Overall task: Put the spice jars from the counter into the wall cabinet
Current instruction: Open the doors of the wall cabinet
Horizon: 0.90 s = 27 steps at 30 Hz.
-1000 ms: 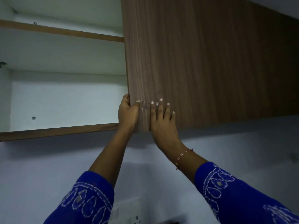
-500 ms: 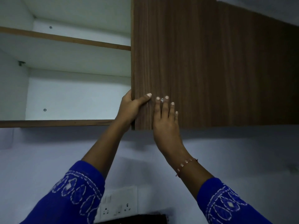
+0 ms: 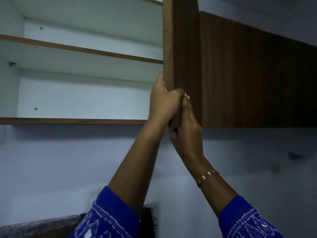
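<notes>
- We see the wall cabinet w/ its door swung out edge-on toward the camera.
- Left hand: closed around the door's lower edge, thumb on the near face, fingers curled over onto the far side.
- Right hand: pressed against the same lower corner, directly below and right of the left-hand fingers; its fingertips are tucked behind the left hand, so we cannot tell how far they close.
- Left of both hands: two white shelves w/ wood-trim fronts, interior in view.
- Right of the fingers: a neighbouring cabinet front, shut.
- Spice jars: none visible in this view; location cannot be told.
- A bead bracelet sits on the right wrist; blue embroidered sleeves on both arms.
</notes>
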Each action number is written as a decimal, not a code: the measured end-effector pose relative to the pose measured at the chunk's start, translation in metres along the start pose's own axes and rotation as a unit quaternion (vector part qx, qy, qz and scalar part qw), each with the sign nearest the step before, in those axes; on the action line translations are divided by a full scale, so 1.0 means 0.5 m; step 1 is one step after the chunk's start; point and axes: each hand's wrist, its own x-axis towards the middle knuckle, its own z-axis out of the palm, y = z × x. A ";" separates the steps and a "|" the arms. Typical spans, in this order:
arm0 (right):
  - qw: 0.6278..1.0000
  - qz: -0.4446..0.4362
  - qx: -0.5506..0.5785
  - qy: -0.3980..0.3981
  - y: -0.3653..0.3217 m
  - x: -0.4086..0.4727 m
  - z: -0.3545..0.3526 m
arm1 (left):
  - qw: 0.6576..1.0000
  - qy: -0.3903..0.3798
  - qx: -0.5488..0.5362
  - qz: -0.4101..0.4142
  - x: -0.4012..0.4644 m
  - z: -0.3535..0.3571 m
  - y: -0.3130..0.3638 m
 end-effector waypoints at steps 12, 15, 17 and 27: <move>0.980 0.154 0.118 0.047 0.148 -0.001 -0.269 | 0.990 -0.065 0.100 0.079 -0.064 0.335 0.046; 0.943 0.218 0.233 0.095 0.198 0.004 -0.329 | 0.972 -0.141 0.164 0.094 -0.065 0.398 0.039; 0.909 0.264 0.297 0.129 0.226 0.012 -0.366 | 0.958 -0.187 0.193 0.100 -0.060 0.437 0.034; 0.838 0.363 0.378 0.153 0.361 0.038 -0.442 | 0.940 -0.226 0.224 0.119 -0.034 0.604 -0.028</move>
